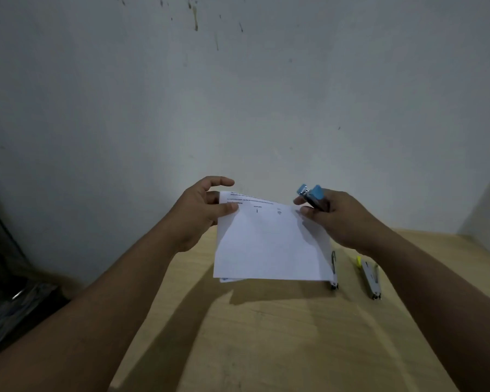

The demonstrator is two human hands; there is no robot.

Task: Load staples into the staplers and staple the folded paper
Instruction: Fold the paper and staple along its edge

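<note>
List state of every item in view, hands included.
folded paper: lifted off the table, folded, not visibly stapled
blue stapler: raised at the paper's top right corner, mouth open
left hand: pinches the paper's top left corner
right hand: grips the blue stapler
yellow stapler: lies on the table, untouched
third stapler: on the table, partly hidden by paper

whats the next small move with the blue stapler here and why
Probably slide the blue stapler over the folded paper's top right corner and squeeze. The right hand grips it just beside that corner, its jaws look open, and the left hand pinches the opposite top corner, holding the sheet up off the wooden table.
</note>
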